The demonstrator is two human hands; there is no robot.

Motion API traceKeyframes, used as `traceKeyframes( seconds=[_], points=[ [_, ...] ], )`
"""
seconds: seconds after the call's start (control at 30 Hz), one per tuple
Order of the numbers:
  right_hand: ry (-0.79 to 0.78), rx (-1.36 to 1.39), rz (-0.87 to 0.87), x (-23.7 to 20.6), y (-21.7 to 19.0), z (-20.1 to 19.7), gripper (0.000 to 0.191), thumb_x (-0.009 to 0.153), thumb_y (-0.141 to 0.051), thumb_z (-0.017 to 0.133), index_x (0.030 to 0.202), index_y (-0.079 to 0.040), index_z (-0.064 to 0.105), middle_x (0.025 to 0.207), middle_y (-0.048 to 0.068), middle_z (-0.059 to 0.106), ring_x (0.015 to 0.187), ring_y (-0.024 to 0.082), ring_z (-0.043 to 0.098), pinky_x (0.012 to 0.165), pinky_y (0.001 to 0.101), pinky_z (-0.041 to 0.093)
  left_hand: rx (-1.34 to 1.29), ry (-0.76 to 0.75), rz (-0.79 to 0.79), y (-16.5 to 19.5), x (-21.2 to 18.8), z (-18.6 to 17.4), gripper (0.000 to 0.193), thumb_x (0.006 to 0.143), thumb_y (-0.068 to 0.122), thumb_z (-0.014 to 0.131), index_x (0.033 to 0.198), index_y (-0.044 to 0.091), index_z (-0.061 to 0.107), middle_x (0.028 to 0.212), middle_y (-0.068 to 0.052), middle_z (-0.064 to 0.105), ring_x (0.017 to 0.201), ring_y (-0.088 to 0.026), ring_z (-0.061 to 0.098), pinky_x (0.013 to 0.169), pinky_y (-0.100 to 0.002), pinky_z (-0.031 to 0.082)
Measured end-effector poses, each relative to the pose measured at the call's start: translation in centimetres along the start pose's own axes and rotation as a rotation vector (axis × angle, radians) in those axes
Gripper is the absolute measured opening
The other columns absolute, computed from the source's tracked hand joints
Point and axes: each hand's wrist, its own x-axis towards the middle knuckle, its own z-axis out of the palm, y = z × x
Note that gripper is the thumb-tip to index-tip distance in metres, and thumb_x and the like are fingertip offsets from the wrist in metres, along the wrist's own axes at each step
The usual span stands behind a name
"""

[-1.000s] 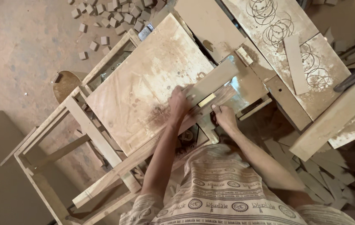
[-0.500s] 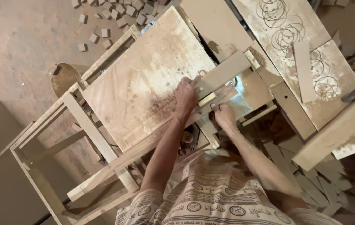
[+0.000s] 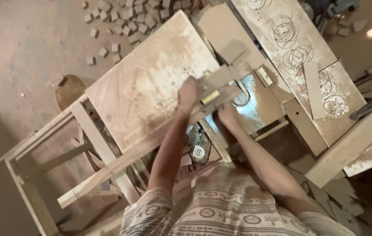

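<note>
A long wooden strip (image 3: 151, 146) lies along the near edge of the surface (image 3: 146, 87), a dusty plywood sheet on a wooden frame, and its far end reaches the surface's right corner, where both hands meet. The left hand (image 3: 189, 94) is closed over the strip's far end and over a small wooden block (image 3: 219, 78) pressed against it. The right hand (image 3: 227, 114) grips the strip from the near side, just beside the left hand, fingers wrapped under it. A short yellow piece (image 3: 211, 97) shows between the two hands; what it is cannot be told. Just past the right corner sits a shiny metal plate (image 3: 260, 105) with a curved dark slot. Beyond that, well apart from the hands, a pale board (image 3: 299, 57) marked with drawn circles runs away to the right, with a narrow wood offcut (image 3: 313, 89) lying on it. On the floor beyond the surface's far edge lie many small wooden cubes (image 3: 125, 22)
</note>
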Motion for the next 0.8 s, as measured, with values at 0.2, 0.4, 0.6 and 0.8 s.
traceKeyframes(
  seconds=[0.2,0.4,0.6,0.8],
  points=[
    [-0.160,-0.146,0.335,-7.5,6.3,-2.8,0.052,0.101,-0.042,0.062,0.082,0.005,0.070,0.074,0.023,0.069,0.071,0.038,0.070,0.074,0.0501,0.052,-0.010,-0.044,-0.019,1.4,-8.4,4.0,0.052,0.080,0.026,0.078,0.128,0.012,0.068,0.113,-0.017,0.064,0.103,-0.034,0.062,0.087,-0.045,0.053],
    [-0.165,-0.026,0.386,-8.3,7.2,-2.8,0.053,0.100,-0.043,0.060,0.078,0.004,0.070,0.067,0.018,0.070,0.060,0.030,0.070,0.066,0.0439,0.054,-0.088,0.068,-0.075,1.6,-10.6,4.2,0.046,0.079,0.026,0.083,0.123,0.013,0.074,0.106,-0.019,0.064,0.102,-0.037,0.061,0.089,-0.049,0.052],
    [-0.123,-0.025,0.322,-8.1,7.4,-2.8,0.050,0.099,-0.040,0.062,0.078,0.004,0.073,0.067,0.019,0.070,0.063,0.030,0.069,0.068,0.0438,0.052,-0.089,0.085,0.014,6.0,-6.9,5.8,0.047,0.080,0.026,0.083,0.125,0.014,0.074,0.104,-0.021,0.064,0.101,-0.037,0.064,0.088,-0.048,0.053],
    [-0.139,0.008,0.383,-7.6,5.1,-3.6,0.052,0.098,-0.040,0.062,0.072,0.003,0.073,0.063,0.017,0.070,0.061,0.029,0.070,0.067,0.0429,0.053,-0.028,0.081,-0.047,8.0,-5.5,5.2,0.045,0.074,0.027,0.085,0.116,0.016,0.077,0.109,-0.020,0.065,0.104,-0.038,0.064,0.084,-0.050,0.054]
  ],
)
